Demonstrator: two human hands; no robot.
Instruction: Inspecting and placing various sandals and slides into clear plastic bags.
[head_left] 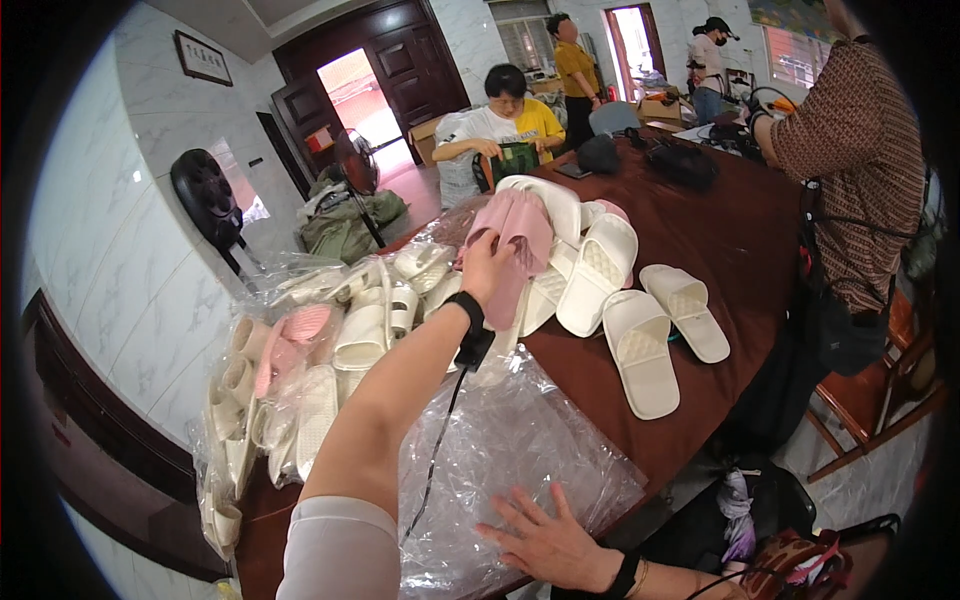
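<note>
My left hand (486, 266) reaches across the table, its fingers curled over a pair of pink slippers (527, 232) on the pile. The slippers' soles point toward me. White slippers (600, 272) with quilted footbeds lie just right of the pink pair. My right hand (548, 540) is spread flat, palm down, on a stack of clear plastic bags (450, 510) at the near edge. Nothing is held in it. Left of my forearm, several white slippers (362, 335) and a pink pair (303, 325) lie bagged in clear plastic.
A dark red cloth covers the table (740, 255). Two loose white slippers (641, 355) lie to the right. Across the table, a person in yellow and white (515, 120) handles a dark green item. Another person (850, 150) stands at the right, near a wooden chair (880, 385).
</note>
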